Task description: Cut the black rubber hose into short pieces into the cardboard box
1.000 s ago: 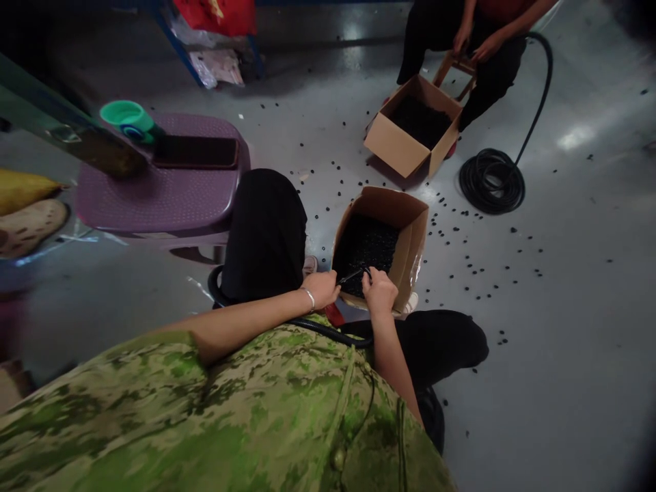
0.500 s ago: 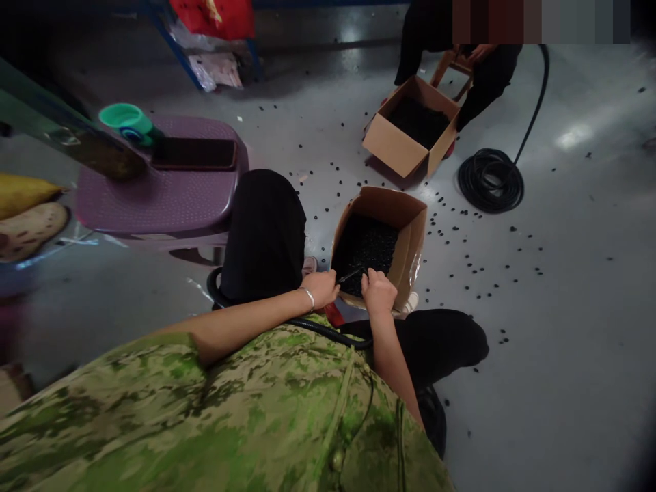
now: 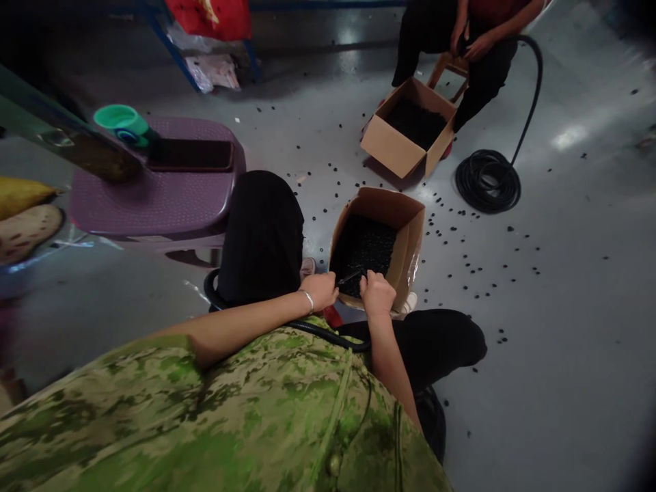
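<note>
Both my hands are over the near edge of an open cardboard box (image 3: 410,253) between my knees. Small black pieces (image 3: 363,242) lie in it. My left hand (image 3: 320,292), with a silver bracelet at the wrist, is closed around one end of a thin dark tool (image 3: 350,277), whose kind I cannot make out. This tool points across to my right hand (image 3: 378,294), which is closed in a pinch; its fingers hide what they hold. A black ribbed hose (image 3: 322,333) runs across my lap and passes under my right forearm.
Opposite sits a co-worker (image 3: 479,44) with a second cardboard box (image 3: 392,147) of black pieces and a hose coil (image 3: 489,181). A purple stool (image 3: 169,201) at left bears a phone (image 3: 192,155) and a green cup (image 3: 123,123). Small black rings are scattered over the floor.
The view has shifted slightly, and more of the co-worker's hands and arms shows. My own hands keep nearly the same pose over the box.
</note>
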{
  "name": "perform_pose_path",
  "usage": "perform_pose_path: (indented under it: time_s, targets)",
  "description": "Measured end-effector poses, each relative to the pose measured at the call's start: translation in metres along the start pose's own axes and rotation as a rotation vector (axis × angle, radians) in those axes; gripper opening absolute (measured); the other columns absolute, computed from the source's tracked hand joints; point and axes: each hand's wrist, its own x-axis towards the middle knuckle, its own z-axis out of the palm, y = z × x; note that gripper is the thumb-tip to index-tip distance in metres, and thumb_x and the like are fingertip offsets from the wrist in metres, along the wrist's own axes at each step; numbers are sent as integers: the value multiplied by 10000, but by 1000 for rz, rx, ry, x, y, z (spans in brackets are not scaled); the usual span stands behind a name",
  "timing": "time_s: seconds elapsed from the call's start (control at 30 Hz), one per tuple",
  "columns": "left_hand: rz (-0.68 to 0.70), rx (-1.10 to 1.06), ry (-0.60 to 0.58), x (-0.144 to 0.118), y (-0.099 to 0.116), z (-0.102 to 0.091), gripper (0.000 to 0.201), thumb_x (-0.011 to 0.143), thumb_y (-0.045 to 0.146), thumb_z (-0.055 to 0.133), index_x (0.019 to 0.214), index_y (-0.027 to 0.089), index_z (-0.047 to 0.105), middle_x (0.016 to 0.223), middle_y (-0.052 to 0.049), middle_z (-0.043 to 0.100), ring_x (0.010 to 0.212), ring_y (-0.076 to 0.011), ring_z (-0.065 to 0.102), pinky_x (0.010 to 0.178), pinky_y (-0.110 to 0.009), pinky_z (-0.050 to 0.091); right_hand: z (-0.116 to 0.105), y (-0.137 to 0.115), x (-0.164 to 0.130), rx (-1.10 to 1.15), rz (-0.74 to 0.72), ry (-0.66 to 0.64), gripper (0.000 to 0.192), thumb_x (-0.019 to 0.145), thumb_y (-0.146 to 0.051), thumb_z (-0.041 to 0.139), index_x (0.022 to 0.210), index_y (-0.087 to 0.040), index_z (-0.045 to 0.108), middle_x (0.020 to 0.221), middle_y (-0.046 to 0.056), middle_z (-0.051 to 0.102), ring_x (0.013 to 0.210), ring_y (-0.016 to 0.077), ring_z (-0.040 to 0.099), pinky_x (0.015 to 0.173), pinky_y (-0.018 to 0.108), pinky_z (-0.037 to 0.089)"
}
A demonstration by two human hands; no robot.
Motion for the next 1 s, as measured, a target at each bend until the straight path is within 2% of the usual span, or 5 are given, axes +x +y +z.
perform_pose_path:
  time_s: [0.3,0.5,0.63,0.83,1.0]
  targets:
    - [-2,1,14,1,1,2,299,898,334,425,1050,113,557,1062,-180,675,993,-279,663,828,-366,509,-4,-3,-5,-35,-60,-25,200,937,-312,500,967,-188,654,869,63,633,760,142,578,603,248,308]
    - [-4,0,23,1,1,1,300,895,341,419,1034,112,556,1060,-182,676,969,-294,667,804,-382,514,-7,-4,-9,-19,-94,-47,205,941,-314,503,1018,-199,653,896,58,646,797,143,593,620,243,324]
    - [-16,-35,31,3,-1,2,275,896,346,428,1030,138,550,1061,-153,673,978,-267,656,828,-366,501,-4,-2,-10,2,-109,-80,237,943,-330,506,1082,-203,650,925,62,658,804,139,606,626,235,340]
    - [41,-107,99,13,-8,17,263,898,325,457,1078,154,545,1083,-131,656,1022,-254,623,885,-369,469,7,1,-8,38,-53,-115,293,955,-364,482,1150,-216,643,969,65,674,802,141,628,623,231,360]
    - [81,-158,92,18,-8,30,278,931,320,427,1135,166,537,1104,-124,626,1033,-233,609,887,-351,465,14,3,-9,82,-21,-115,293,944,-353,507,1165,-218,644,1002,67,687,838,146,645,653,226,384]
